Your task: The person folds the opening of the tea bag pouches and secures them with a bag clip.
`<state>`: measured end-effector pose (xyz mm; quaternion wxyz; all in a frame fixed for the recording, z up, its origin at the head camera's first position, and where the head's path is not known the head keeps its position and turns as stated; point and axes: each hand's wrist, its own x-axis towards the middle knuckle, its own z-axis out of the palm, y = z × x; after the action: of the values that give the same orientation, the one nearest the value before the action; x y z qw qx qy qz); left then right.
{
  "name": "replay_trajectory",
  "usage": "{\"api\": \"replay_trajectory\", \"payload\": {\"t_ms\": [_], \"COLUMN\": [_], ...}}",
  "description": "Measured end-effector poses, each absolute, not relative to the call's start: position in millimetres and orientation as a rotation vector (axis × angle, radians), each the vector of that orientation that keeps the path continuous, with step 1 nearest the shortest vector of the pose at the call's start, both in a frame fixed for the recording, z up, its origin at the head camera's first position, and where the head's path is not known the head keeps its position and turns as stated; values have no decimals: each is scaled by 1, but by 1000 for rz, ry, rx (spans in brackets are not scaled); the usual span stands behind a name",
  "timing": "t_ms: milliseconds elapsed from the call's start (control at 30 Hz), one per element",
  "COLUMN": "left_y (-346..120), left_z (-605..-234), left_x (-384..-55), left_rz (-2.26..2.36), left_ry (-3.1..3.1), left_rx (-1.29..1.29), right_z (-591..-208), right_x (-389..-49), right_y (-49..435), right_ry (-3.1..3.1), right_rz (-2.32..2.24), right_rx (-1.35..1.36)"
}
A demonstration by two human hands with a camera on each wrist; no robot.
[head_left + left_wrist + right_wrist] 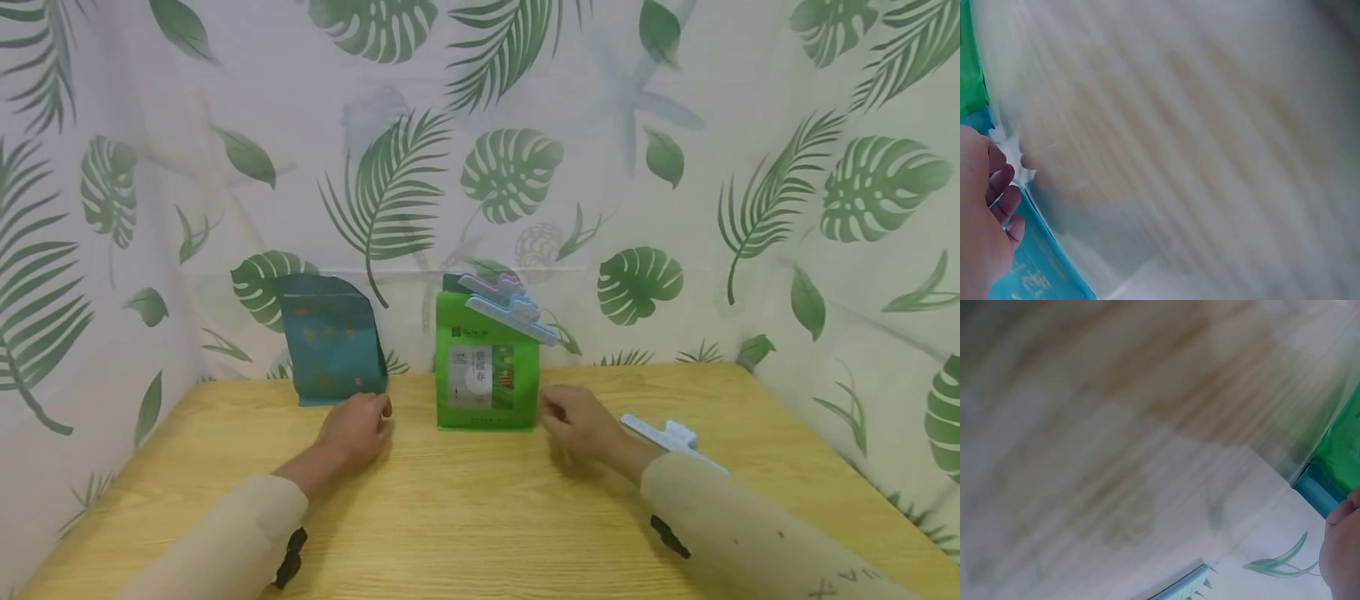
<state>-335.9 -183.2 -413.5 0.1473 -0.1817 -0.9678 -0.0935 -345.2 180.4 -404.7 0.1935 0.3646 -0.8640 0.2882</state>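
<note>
A green bag point(487, 321) with a printed label stands upright at the back middle of the table. A blue clip point(513, 318) sits slanted across its top right corner. Just behind, the top of a teal bag point(451, 283) shows, beside a purple clip point(491, 289). My right hand point(581, 423) is by the green bag's lower right edge, fingers loosely bent; whether it touches the bag I cannot tell. To the left stands another teal bag point(333, 350) with a folded-over top. My left hand point(356, 429) lies near its lower right corner, loosely curled and holding nothing.
Another blue clip point(663, 433) lies on the wooden table point(465, 517), right of my right hand and partly behind the sleeve. A leaf-patterned cloth point(555, 100) hangs behind and along both sides.
</note>
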Motion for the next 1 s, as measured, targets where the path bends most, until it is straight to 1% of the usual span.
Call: {"api": "replay_trajectory", "payload": {"t_ms": [433,600,833,1000], "left_y": [-220,-230,-241,-248], "left_z": [-418,-420,-418,-417], "left_x": [-331,-332,-332,-333], "left_rz": [-73,-69,-66,-94], "left_ry": [-2730,-2693,-2700,-2676], "left_rx": [-550,-526,-500,-453], "right_z": [-408,-404,-404,-403], "right_x": [-339,-335,-334,-332], "right_y": [165,151,132,118], "right_ry": [-2221,-2229,-2188,-2299], "right_rz": [861,757,724,716], "right_rx": [1104,1143,1170,1167]}}
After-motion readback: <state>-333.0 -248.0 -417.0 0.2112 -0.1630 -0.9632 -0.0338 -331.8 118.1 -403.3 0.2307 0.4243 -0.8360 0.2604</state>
